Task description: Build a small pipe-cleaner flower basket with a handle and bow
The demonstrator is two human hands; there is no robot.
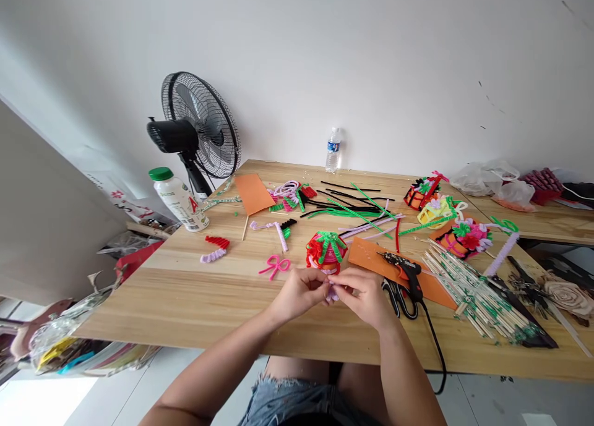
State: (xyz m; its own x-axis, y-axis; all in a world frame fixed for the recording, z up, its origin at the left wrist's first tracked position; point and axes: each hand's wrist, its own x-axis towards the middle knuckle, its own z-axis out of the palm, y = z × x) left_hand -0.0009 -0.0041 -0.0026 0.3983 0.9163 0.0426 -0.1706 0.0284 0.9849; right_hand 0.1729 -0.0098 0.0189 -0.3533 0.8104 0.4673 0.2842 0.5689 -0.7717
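Note:
A small lilac pipe-cleaner piece (332, 295) is pinched between my left hand (304, 292) and my right hand (364, 293), near the table's front edge. The fingertips of both hands meet over it and hide part of it. Just behind them stands a small round basket (326, 251) wrapped in red and green pipe cleaners. A pink looped bow (275, 266) lies to the left of my left hand. Black-handled scissors (400, 298) and a glue gun (403, 270) on an orange sheet (364, 253) are to the right of my right hand.
Loose black, green and lilac pipe cleaners (352, 209) lie mid-table. Decorated baskets (459, 237) and a bundle of sticks (477, 296) are at right. A white bottle (179, 200) and a black fan (199, 126) stand left, a water bottle (333, 151) by the wall. The glue gun's cord hangs over the front edge.

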